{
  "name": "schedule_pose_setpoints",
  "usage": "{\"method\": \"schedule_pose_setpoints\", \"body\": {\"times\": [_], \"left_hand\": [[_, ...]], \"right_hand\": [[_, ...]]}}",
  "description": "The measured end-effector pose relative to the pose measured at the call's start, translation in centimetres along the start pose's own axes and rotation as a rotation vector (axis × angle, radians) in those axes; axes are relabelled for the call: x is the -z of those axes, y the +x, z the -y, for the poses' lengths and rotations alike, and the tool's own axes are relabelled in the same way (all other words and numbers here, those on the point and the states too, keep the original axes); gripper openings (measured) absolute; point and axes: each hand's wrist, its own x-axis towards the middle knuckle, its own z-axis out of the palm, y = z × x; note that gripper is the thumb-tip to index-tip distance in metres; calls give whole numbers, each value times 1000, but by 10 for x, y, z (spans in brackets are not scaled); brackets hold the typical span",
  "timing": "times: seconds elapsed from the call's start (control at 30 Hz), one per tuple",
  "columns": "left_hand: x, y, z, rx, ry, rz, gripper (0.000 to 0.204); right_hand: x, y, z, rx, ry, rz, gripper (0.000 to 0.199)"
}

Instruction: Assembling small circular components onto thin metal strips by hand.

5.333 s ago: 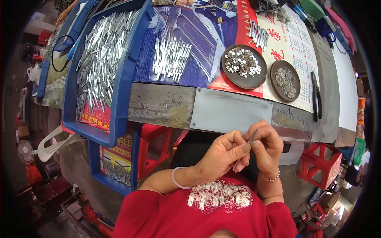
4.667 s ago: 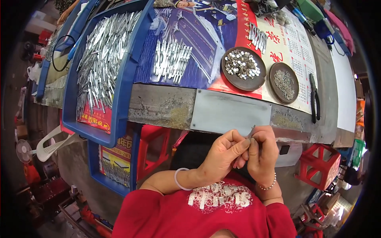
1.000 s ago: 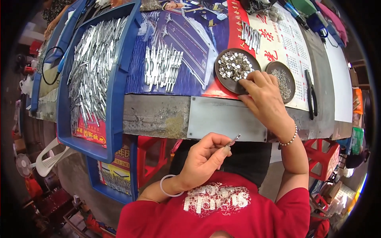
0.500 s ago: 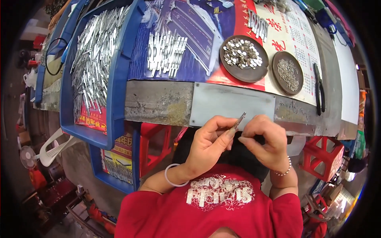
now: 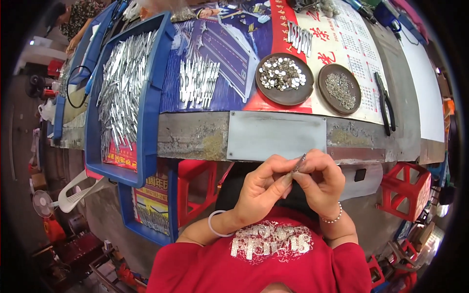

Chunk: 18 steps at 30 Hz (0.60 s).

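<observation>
In front of the bench edge, my left hand (image 5: 264,185) pinches a slim silver metal piece (image 5: 301,160) between thumb and fingers, its tip pointing up. My right hand (image 5: 322,179) is closed against the same piece, thumb and forefinger at its side. Whether a small part sits between those right fingertips is hidden. Beyond the hands, a brown dish (image 5: 286,98) holds small round silver discs. A second brown dish (image 5: 337,108) carries tiny metal parts. Similar slim metal pieces (image 5: 199,80) lie in a row on the blue poster, and a shorter row (image 5: 300,38) lies farther back.
A blue bin (image 5: 147,112) full of slim metal pieces stands at the left, above a lower blue bin (image 5: 128,207). Black-handled pliers (image 5: 385,103) lie at the right. A grey metal plate (image 5: 276,136) covers the bench edge. Red stools (image 5: 404,190) stand below.
My right hand has come left to meet the metal piece in my left hand; the fingertips of both hands now touch around it. The view has shifted slightly.
</observation>
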Motion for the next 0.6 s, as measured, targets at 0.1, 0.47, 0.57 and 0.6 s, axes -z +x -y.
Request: {"method": "schedule_pose_setpoints", "body": {"times": [0.1, 0.47, 0.57, 0.6], "left_hand": [[-5, 0, 4, -55, 34, 30, 28], [-17, 4, 6, -384, 454, -221, 22], [-9, -2, 11, -472, 701, -238, 27], [-11, 0, 9, -486, 721, -233, 27]], "right_hand": [[12, 1, -5, -532, 759, 55, 15], [-15, 12, 10, -21, -46, -175, 15], [-22, 8, 15, 31, -162, -213, 17], [-20, 5, 11, 94, -272, -218, 17]]}}
